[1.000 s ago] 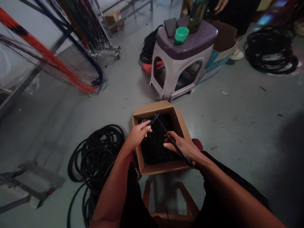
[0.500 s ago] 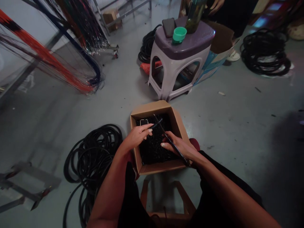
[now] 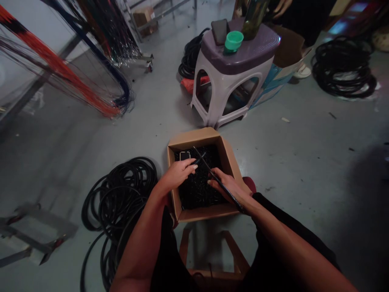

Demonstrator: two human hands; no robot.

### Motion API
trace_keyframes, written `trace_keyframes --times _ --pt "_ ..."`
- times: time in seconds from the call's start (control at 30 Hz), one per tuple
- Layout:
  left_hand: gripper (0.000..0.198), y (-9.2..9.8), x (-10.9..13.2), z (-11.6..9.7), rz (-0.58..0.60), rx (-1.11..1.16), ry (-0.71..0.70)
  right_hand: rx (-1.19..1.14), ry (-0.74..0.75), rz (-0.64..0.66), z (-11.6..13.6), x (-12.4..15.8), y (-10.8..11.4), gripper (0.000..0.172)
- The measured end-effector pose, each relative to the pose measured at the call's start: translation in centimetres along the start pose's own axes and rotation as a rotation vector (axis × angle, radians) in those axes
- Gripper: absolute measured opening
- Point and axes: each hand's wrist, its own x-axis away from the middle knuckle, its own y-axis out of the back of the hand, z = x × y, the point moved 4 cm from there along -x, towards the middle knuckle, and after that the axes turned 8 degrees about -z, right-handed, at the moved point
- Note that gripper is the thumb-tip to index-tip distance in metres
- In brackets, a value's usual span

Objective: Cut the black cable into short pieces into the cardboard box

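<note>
My left hand [image 3: 181, 171] reaches over the left side of an open cardboard box [image 3: 231, 162], thumb and fingers pinched on a short black ribbed tube [image 3: 200, 157]. My right hand [image 3: 225, 183] is wrapped round a long, thin, dark tool with a pointed tip [image 3: 220, 182]. Its tip end crosses the ribbed tube; whether they touch I cannot tell. The tool's exact kind is unclear. Many small black pieces [image 3: 200, 192] fill the box. A small dark rectangular object with a pale frame [image 3: 184, 155] lies on them beside my left hand.
Coiled black tubing [image 3: 121, 190] lies on the floor left of the box. Beyond stands a plastic stool [image 3: 225, 65] bearing a green cup-like lid [image 3: 234, 40] and a bottle [image 3: 254, 20]. Another person's hand [image 3: 282, 7] shows behind it. Bundled wires [image 3: 67, 77] hang at left.
The pointed tool has shifted slightly left at its tip, and my right thumb has drawn in a little closer to the fingers. My left hand keeps its hold on the ribbed tube.
</note>
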Motion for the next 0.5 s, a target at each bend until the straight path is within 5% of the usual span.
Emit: trace_keyframes --times 0.5 --pt "0.048 0.9 0.1 0.5 0.005 -0.031 0.042 0.181 -0.091 -0.058 -0.2 -0.3 1.1 0.021"
